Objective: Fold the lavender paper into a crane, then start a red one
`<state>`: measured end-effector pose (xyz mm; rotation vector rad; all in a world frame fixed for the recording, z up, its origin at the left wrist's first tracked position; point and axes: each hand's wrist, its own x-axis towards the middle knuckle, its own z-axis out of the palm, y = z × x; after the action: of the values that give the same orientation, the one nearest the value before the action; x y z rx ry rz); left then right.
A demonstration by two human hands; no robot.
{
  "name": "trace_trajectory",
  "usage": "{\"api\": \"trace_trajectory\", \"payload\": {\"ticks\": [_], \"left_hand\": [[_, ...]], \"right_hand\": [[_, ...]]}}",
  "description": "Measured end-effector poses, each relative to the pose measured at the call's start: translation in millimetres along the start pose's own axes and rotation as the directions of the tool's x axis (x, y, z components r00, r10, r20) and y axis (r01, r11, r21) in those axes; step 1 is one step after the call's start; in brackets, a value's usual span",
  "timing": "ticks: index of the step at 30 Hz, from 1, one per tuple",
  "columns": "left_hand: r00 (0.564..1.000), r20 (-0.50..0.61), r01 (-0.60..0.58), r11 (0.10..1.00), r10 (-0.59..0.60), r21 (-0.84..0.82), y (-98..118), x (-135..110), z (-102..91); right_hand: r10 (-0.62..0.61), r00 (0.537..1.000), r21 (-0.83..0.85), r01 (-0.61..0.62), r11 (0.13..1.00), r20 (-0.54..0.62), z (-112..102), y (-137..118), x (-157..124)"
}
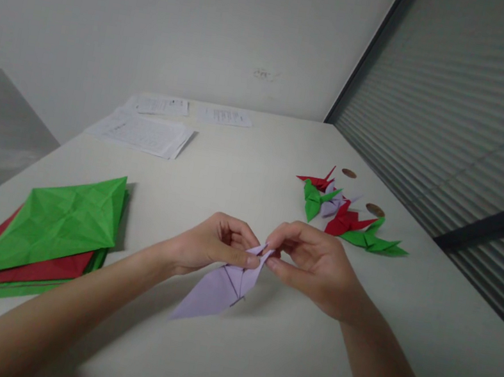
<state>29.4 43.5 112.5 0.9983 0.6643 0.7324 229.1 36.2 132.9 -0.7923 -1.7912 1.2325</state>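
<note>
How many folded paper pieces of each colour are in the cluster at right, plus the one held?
Red pieces: 2
Green pieces: 2
Clustered lilac piece: 1
Held lilac piece, between left hand and right hand: 1
Total visible: 6 (overlap may hide more)

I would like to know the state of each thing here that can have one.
Lilac paper: folded, held in both hands
Left hand: pinching lilac paper
Right hand: pinching lilac paper
Green and red papers: piled unevenly, top one creased
Paper birds: folded, grouped together
Printed sheets: lying flat
Blinds: lowered
</note>
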Motion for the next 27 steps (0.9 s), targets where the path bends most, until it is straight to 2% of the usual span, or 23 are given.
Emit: {"api": "trace_trajectory", "payload": {"ticks": [3,6,9,12,15,21,27], "left_hand": [[1.0,-0.014,0.001,1.0,-0.001,0.017,-1,-1,-0.1],[1.0,-0.028,-0.014,1.0,0.015,0.023,-2,-1,0.8],[0.997,-0.059,-0.052,0.998,0.054,0.032,-3,0,1.5],[0.993,-0.083,-0.074,0.996,0.079,0.057,-2,1,2.0],[0.994,-0.077,-0.075,0.995,0.081,0.069,-1,0,2.8],[0.991,-0.085,-0.098,0.993,0.103,0.064,-3,0,2.7],[0.992,-0.08,-0.092,0.995,0.095,0.036,-5,1,1.4]], "right_hand": [[0.011,1.0,-0.046,-0.011,0.999,0.001,0,-1,0],[-0.025,1.0,-0.174,0.022,0.985,-0.013,-1,-3,-1],[-0.137,0.99,-0.384,0.118,0.916,-0.023,-2,-6,-4],[-0.231,0.972,-0.51,0.214,0.833,0.029,-2,-11,-7],[-0.225,0.973,-0.528,0.213,0.822,0.042,-1,-14,-8],[-0.22,0.975,-0.523,0.166,0.836,-0.041,4,-15,-5],[-0.292,0.956,-0.546,0.223,0.808,-0.041,4,-14,-4]]}}
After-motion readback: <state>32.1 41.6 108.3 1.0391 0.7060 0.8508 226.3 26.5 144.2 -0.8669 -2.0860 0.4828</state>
